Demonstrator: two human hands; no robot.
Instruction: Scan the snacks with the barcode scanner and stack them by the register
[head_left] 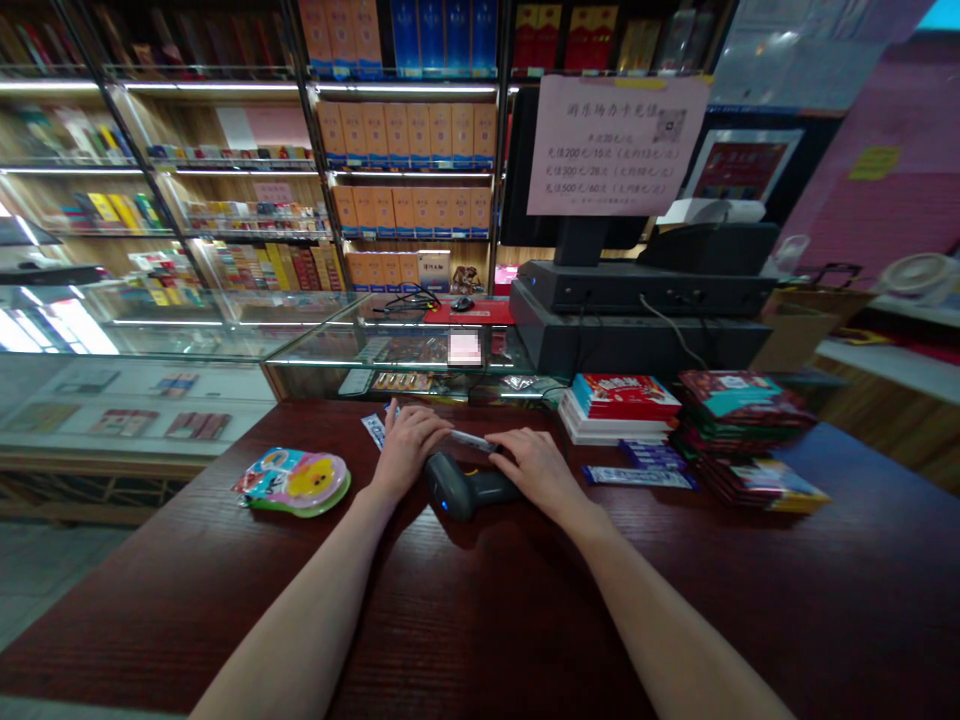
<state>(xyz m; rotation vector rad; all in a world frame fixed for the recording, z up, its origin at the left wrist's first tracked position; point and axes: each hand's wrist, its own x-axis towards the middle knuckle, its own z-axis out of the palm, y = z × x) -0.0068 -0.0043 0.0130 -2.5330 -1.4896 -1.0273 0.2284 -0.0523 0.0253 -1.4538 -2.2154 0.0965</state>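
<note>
My left hand (407, 447) and my right hand (537, 470) pinch opposite ends of a slim, pale packet (471, 440) with a dark edge, seen nearly edge-on. I cannot make out what is in it. Just below it on the dark wooden counter (457, 620) lies a grey handheld barcode scanner (454, 492) with a small blue light. Its handle points toward my right hand, whose fingers partly overlap it. A blue-and-white wrapped bar (372, 430) shows behind my left hand, partly hidden by it. To the left rests a colourful toy-like package (296, 480) with a yellow duck face.
Stacked red-and-white boxes (626, 400), purple packets (652, 456), another blue-and-white bar (637, 477) and piles of dark red packets (742, 410) sit at the right. Behind stand a glass display case (330, 345), a black till (637, 330) and a monitor bearing a paper sign (619, 145).
</note>
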